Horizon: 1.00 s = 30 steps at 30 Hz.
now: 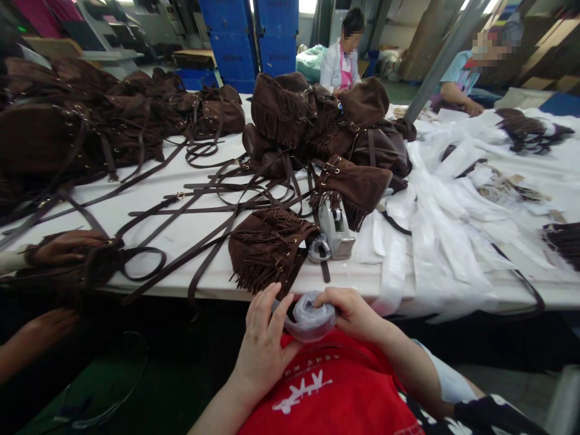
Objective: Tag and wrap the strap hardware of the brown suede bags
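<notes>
A coil of clear plastic strip (312, 320) is held just in front of the table edge, above a red apron. My right hand (357, 311) grips it with bent fingers at the coil's upper right. On the other side my left hand (265, 335) has its fingers fairly straight, with the strip's outer end passing between fingers and thumb. A dark brown fringed suede bag (272, 248) lies just beyond my left fingertips. Beside the bag stand a grey tape dispenser (338, 229) and a smaller clear roll (319, 249).
Brown bags (317, 115) are piled mid-table, with more heaped at left (113, 115). Long straps (212, 211) trail across the white table. White plastic bags (444, 223) spread at right. A co-worker's hand (67, 244) rests on a bag at left; two people sit opposite. A metal pole (439, 60) slants up.
</notes>
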Motion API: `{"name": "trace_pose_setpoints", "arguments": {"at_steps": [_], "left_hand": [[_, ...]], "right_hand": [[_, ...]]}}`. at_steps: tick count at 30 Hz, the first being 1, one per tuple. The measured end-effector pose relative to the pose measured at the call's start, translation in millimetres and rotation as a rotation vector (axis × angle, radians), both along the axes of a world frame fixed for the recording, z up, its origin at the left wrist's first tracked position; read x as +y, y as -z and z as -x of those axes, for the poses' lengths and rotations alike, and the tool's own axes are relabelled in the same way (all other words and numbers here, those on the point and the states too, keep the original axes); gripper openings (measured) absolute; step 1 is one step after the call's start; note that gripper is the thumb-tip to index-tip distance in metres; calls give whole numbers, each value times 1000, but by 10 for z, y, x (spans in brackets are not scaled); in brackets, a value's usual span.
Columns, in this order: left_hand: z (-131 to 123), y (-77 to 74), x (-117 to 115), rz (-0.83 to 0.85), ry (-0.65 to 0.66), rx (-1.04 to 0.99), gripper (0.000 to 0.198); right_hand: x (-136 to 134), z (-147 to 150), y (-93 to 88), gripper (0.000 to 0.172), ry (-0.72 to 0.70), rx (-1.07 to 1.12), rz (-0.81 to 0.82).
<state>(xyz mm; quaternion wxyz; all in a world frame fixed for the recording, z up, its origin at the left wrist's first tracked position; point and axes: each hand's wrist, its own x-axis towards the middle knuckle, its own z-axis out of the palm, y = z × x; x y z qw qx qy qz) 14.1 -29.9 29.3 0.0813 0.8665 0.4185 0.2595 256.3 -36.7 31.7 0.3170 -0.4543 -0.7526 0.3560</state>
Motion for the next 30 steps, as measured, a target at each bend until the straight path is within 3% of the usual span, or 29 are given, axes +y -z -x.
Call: {"name": "trace_pose_setpoints", "arguments": {"at_steps": [7, 13, 20, 22, 24, 27, 30], "left_hand": [[-17, 85, 50, -57, 23, -68, 53], [-30, 195, 66, -48, 108, -102, 52], [-100, 224, 100, -72, 118, -144, 34], [-121, 219, 117, -116, 105, -143, 31], [-140, 215, 143, -175, 87, -124, 30], [-166, 228, 184, -260, 65, -59, 31], [-199, 272, 208, -300, 64, -1, 33]], "right_hand": [[40, 62, 10, 20, 10, 85, 31], [71, 201, 98, 13, -25, 321, 231], [113, 302, 163, 18, -29, 481, 367], [123, 271, 154, 25, -21, 445, 350], [124, 226, 130, 45, 1, 347, 300], [105, 172, 67, 69, 72, 46, 165], [88, 152, 2, 69, 69, -285, 73]]}}
